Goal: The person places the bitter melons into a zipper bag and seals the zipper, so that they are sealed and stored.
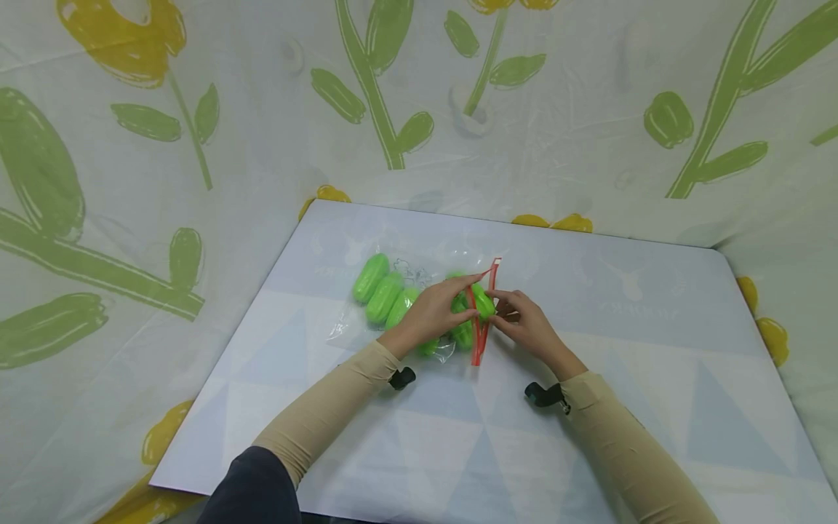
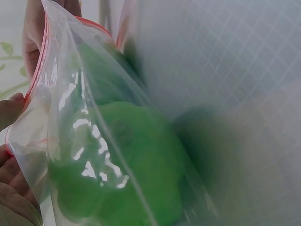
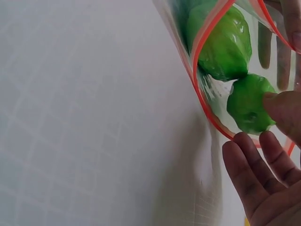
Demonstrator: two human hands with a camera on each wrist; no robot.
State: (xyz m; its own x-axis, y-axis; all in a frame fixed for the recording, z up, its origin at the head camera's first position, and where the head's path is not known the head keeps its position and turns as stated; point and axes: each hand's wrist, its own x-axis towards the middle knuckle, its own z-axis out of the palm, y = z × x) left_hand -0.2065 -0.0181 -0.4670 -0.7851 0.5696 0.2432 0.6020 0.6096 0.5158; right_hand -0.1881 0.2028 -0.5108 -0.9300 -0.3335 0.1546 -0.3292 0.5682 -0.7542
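Note:
A clear zip bag with a red closure strip lies on the table, holding several bright green, ridged oblong fruits. My left hand pinches the bag at its mouth; in the left wrist view its thumb lies at the red strip. At the mouth, my right hand holds one green fruit by its end, the thumb on its side and the fingertips below, near the red rim. Another green fruit sits deeper inside. The left hand hides part of the bag in the head view.
The table has a pale triangle pattern. A curtain with green stems and yellow flowers surrounds it at the back and sides. Small black wrist cameras hang below both sleeves.

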